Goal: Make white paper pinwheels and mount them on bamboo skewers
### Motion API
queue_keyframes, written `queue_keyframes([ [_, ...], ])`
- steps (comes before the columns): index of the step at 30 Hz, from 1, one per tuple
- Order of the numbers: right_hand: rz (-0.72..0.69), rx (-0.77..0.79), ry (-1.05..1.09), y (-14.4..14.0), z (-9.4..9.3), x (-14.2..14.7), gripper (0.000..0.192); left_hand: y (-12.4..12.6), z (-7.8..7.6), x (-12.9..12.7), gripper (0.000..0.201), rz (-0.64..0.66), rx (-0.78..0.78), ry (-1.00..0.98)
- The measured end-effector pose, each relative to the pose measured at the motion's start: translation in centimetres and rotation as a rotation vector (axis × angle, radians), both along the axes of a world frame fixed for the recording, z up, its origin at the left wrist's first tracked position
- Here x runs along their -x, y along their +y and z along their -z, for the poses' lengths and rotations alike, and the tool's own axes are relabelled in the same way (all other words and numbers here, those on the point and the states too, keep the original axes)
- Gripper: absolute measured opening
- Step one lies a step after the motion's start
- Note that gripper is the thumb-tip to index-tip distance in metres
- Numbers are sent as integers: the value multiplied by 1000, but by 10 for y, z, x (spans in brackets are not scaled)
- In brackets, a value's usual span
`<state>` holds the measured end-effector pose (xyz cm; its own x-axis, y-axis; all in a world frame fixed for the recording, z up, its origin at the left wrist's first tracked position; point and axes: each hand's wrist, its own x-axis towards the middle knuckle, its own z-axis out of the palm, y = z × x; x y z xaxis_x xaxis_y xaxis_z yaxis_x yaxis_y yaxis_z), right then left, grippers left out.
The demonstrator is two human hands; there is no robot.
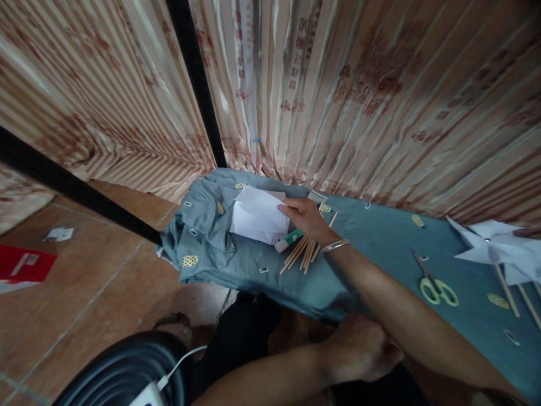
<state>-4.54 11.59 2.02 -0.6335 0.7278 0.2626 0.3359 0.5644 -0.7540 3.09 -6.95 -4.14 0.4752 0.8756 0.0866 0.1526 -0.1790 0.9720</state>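
My right hand (308, 217), with a silver bracelet at its wrist, reaches across the cloth-covered surface. Its thumb and fingers pinch the right edge of a white sheet of paper (260, 206), which lifts slightly off a stack of white paper (270, 235). Just below that hand lie a green and white glue stick (288, 241) and several thin wooden sticks (301, 255). Nearer to my body, below my right forearm, my left hand (366, 347) is curled closed. Whatever it may hold is hidden.
Green-handled scissors (435, 285) and white paper pinwheels (492, 242) on sticks lie to the right on the blue-grey cloth (372, 237). Black poles (203, 90) and a striped curtain (338, 84) stand behind. At lower left are a black ribbed stool (114, 366) and a white power strip (147, 396).
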Motion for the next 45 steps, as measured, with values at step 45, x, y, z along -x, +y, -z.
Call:
queue_keyframes([
  [45,541,264,71,-135,37,-252,21,40,-13,70,25,-215,-445,435],
])
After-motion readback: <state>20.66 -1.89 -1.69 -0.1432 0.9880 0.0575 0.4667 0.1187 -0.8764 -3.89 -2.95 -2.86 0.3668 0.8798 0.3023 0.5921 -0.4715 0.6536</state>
